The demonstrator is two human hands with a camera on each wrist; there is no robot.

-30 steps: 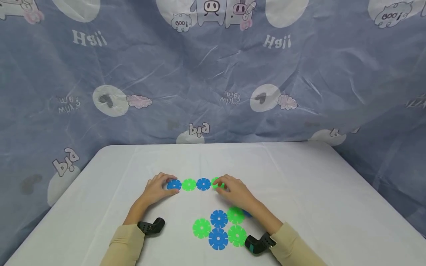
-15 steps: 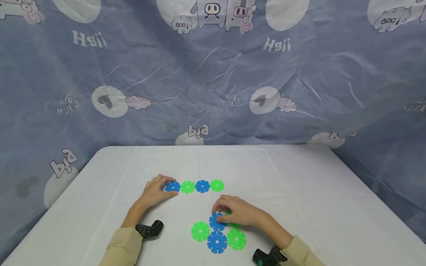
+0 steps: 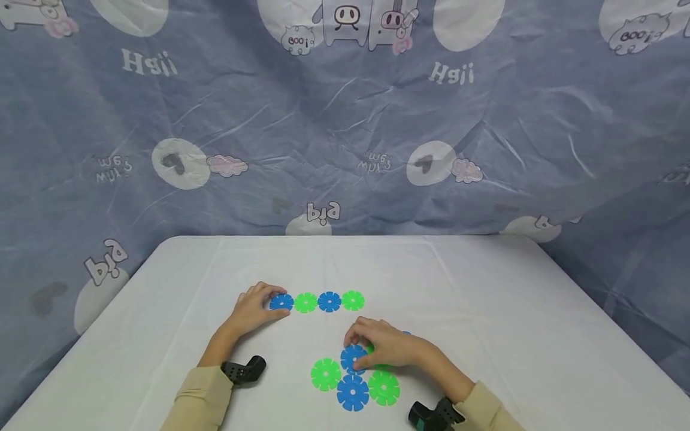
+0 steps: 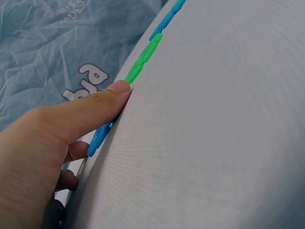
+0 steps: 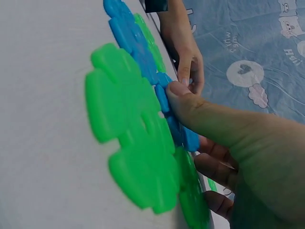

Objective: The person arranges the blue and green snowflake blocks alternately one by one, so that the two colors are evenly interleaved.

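Notched plastic snowflake discs lie flat on the white table. In the head view, a far row runs blue disc [image 3: 281,303], green disc [image 3: 305,303], blue disc [image 3: 329,301], green disc [image 3: 353,300]. My left hand [image 3: 252,309] holds the row's left-end blue disc by its edges, thumb on the near side. In the nearer cluster my right hand [image 3: 387,344] pinches an upper blue disc [image 3: 349,357] between thumb and fingers. A green disc [image 3: 370,347] behind it is mostly covered by that hand. Closer lie a green disc [image 3: 326,375], a blue disc [image 3: 353,392] and another green disc [image 3: 384,388].
A sliver of a further blue disc [image 3: 406,332] peeks out behind the right hand. Black wrist cameras sit on both forearms, the right one [image 3: 433,414] beside the cluster. A grey-blue printed curtain [image 3: 345,120] hangs behind the table's far edge.
My right hand has let go of the green disc at the row's right end, come back toward me, and taken hold of a blue disc in the cluster. The left hand stays put.
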